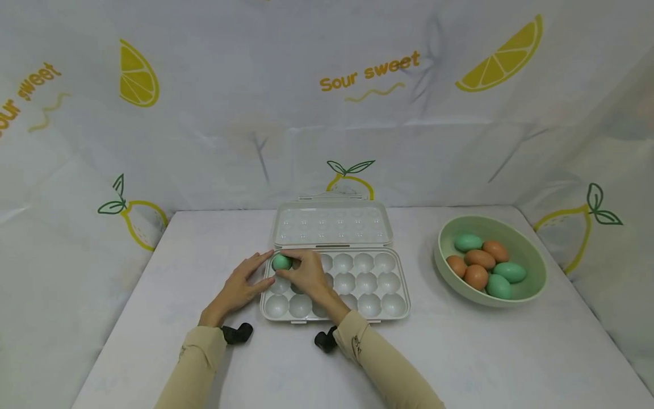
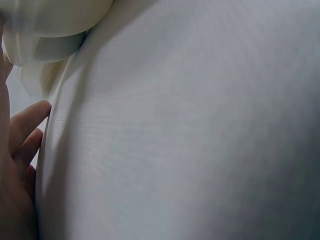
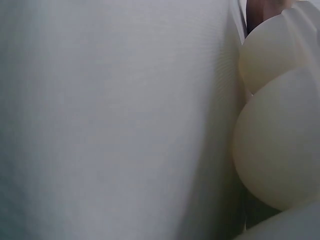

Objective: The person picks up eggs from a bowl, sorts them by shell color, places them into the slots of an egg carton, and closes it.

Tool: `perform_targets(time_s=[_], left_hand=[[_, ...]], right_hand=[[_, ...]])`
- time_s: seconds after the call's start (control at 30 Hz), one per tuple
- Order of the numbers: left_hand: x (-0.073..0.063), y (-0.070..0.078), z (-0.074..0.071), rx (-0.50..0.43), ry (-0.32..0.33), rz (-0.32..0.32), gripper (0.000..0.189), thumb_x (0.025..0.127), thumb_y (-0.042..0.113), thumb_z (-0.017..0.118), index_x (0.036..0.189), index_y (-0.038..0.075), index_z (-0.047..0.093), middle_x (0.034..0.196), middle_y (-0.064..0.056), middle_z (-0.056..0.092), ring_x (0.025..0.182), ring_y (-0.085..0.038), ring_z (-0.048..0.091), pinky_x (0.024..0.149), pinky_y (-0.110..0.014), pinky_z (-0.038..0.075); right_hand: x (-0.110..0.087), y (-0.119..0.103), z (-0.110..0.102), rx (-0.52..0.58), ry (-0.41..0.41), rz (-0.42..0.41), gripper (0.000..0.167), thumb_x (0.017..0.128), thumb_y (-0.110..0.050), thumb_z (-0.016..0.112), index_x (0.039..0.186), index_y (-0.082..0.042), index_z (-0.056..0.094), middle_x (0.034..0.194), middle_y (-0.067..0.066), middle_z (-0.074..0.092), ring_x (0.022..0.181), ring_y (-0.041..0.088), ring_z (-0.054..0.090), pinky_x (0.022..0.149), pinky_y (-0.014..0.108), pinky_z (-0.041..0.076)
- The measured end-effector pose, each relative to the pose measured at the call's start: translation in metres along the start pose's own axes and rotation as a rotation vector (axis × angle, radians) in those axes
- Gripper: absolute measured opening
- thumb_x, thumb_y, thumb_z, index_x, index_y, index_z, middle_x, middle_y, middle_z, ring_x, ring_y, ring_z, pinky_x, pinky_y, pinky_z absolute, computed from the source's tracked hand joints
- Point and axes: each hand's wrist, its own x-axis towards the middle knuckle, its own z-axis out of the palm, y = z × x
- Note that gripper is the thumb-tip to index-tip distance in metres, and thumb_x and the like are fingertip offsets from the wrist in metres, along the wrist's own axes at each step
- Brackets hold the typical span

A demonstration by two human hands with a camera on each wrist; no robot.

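At the back left corner cup of a pale egg tray (image 1: pixel 394 305), a green egg (image 1: pixel 281 262) sits between the thumb and forefinger of my right hand (image 1: pixel 309 276), which pinches it. My left hand (image 1: pixel 239 288) lies along the tray's left side with fingers spread, its fingertips at the rim close to the egg. The left wrist view shows the left hand's fingers (image 2: pixel 31 117) beside the tray's underside. Rounded cup undersides (image 3: pixel 280 140) fill the right of the right wrist view, where the egg is hidden. The other visible cups hold nothing.
The tray's clear lid (image 1: pixel 332 224) lies folded open behind it. To the right stands a light green bowl (image 1: pixel 537 284) with several brown eggs (image 1: pixel 480 259) and green eggs (image 1: pixel 510 272). A white cloth (image 1: pixel 460 352) covers the table, with a lemon-print sheet (image 1: pixel 230 142) behind.
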Motion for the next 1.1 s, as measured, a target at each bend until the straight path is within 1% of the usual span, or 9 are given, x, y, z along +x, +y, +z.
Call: perform_targets(time_s=[0.2,0.33,0.53,0.6,0.73,0.8,0.9,1.0,1.1], left_hand=[[-0.001,0.001,0.001,0.004,0.003,0.004,0.068,0.097,0.034,0.070,0.157,0.022,0.042,0.163,-0.016,0.041,0.155,-0.047,0.025,0.127,-0.068,0.013],[-0.001,0.002,0.000,0.001,0.002,0.001,0.068,0.096,0.034,0.071,0.157,0.021,0.043,0.163,-0.017,0.041,0.155,-0.047,0.025,0.127,-0.068,0.013],[0.000,0.000,0.000,0.003,0.001,0.002,0.069,0.096,0.035,0.071,0.157,0.023,0.043,0.163,-0.016,0.041,0.156,-0.046,0.025,0.128,-0.066,0.013],[0.000,-0.001,0.000,0.009,0.000,-0.001,0.069,0.096,0.036,0.071,0.157,0.025,0.042,0.164,-0.015,0.040,0.156,-0.046,0.025,0.128,-0.067,0.013],[0.000,-0.001,0.000,0.018,0.002,0.000,0.068,0.096,0.037,0.071,0.157,0.025,0.042,0.163,-0.015,0.041,0.155,-0.046,0.026,0.127,-0.068,0.014],[0.000,0.000,-0.001,0.026,0.007,0.006,0.068,0.096,0.037,0.071,0.157,0.024,0.043,0.162,-0.016,0.042,0.155,-0.047,0.027,0.127,-0.069,0.016],[0.000,0.002,-0.001,0.029,0.010,0.000,0.068,0.096,0.036,0.071,0.157,0.024,0.043,0.162,-0.016,0.042,0.155,-0.047,0.027,0.127,-0.067,0.015],[-0.001,0.002,-0.001,0.028,0.010,-0.003,0.068,0.096,0.035,0.071,0.157,0.023,0.043,0.162,-0.016,0.041,0.155,-0.046,0.026,0.129,-0.065,0.015],[-0.001,0.001,-0.002,0.027,0.011,0.004,0.068,0.096,0.035,0.071,0.157,0.023,0.043,0.162,-0.017,0.041,0.155,-0.046,0.026,0.129,-0.064,0.015]], right_hand=[[-0.001,-0.001,-0.002,0.014,-0.001,-0.003,0.042,0.076,0.001,0.086,0.116,0.004,0.075,0.114,0.018,0.077,0.108,0.029,0.075,0.095,0.035,0.062],[-0.003,-0.001,-0.004,0.030,0.013,0.012,0.042,0.078,-0.004,0.087,0.117,0.004,0.074,0.115,0.018,0.077,0.110,0.030,0.074,0.097,0.037,0.061],[-0.003,-0.008,-0.013,0.111,0.037,0.125,0.048,0.080,-0.012,0.087,0.123,0.005,0.071,0.124,0.018,0.073,0.122,0.031,0.070,0.103,0.034,0.058],[-0.002,-0.012,-0.019,0.162,0.042,0.150,0.049,0.081,-0.010,0.086,0.124,0.007,0.070,0.128,0.020,0.071,0.125,0.032,0.067,0.105,0.034,0.056],[0.001,-0.015,-0.034,0.218,0.062,0.144,0.048,0.082,-0.004,0.085,0.123,0.012,0.068,0.128,0.027,0.069,0.125,0.036,0.067,0.104,0.035,0.056],[0.001,-0.015,-0.042,0.223,0.069,0.146,0.048,0.082,-0.003,0.084,0.123,0.013,0.067,0.128,0.028,0.068,0.125,0.037,0.067,0.105,0.035,0.056],[0.001,-0.014,-0.054,0.216,0.076,0.159,0.049,0.081,-0.003,0.085,0.124,0.012,0.067,0.128,0.026,0.069,0.124,0.036,0.067,0.105,0.035,0.056],[-0.002,-0.011,-0.069,0.230,0.084,0.171,0.048,0.081,-0.002,0.085,0.124,0.012,0.068,0.127,0.026,0.070,0.122,0.040,0.067,0.104,0.039,0.057],[-0.005,-0.008,-0.086,0.242,0.087,0.185,0.047,0.082,-0.003,0.084,0.124,0.011,0.068,0.129,0.027,0.068,0.124,0.043,0.065,0.104,0.038,0.057]])
